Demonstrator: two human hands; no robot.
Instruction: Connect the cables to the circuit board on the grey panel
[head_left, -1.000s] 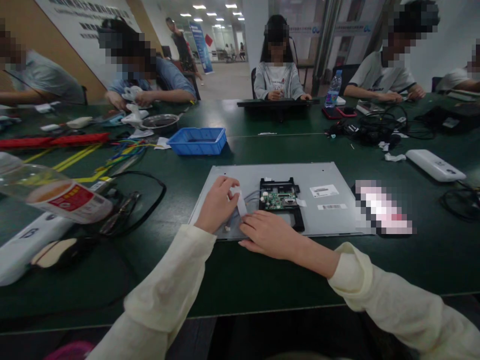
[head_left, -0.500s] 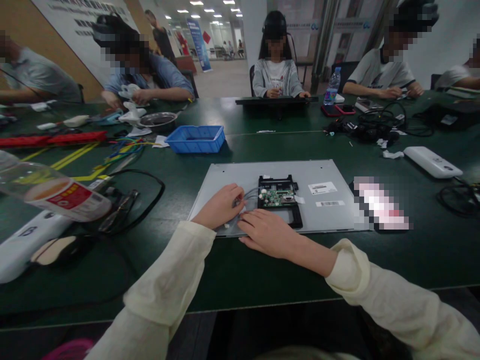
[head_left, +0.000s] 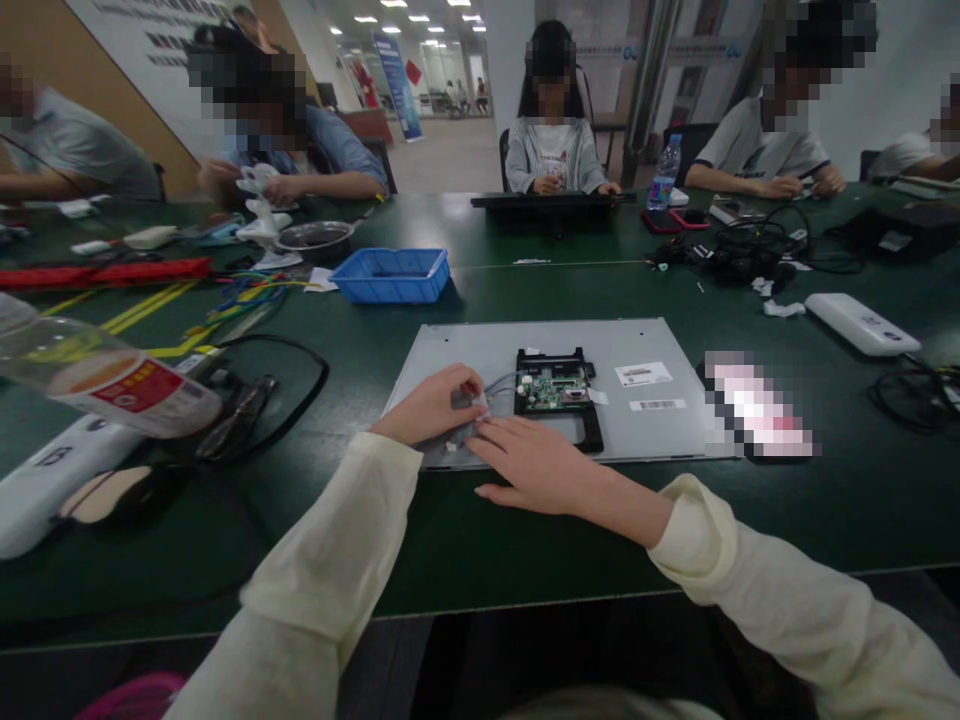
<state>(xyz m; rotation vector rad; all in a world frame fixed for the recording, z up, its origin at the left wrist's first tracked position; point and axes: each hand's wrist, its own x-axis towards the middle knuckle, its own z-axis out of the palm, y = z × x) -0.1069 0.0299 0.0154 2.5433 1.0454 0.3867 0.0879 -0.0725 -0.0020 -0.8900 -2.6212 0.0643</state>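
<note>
Right now I am keeping my left hand (head_left: 435, 405) low over the left part of a grey metal panel (head_left: 480, 345), which is lying flat on the green table (head_left: 600, 545) in front of me. My left thumb and forefinger are nearly meeting, pinching a small pale strip (head_left: 483, 402) between their tips. My right hand (head_left: 536, 465) is resting palm down across the panel's near edge, its fingers stretched forward beside the strip and its thumb standing apart; I cannot tell what is lying beneath those fingertips.

Just beyond my right hand, a black frame (head_left: 592, 430) is sitting on the panel and carrying a green circuit board (head_left: 551, 393), with thin grey wires (head_left: 501, 384) running from its left side toward my left fingers. Two white labels (head_left: 643, 374) are showing farther right. Beyond the panel, a blue tray (head_left: 390, 290) is standing to the left.
</note>
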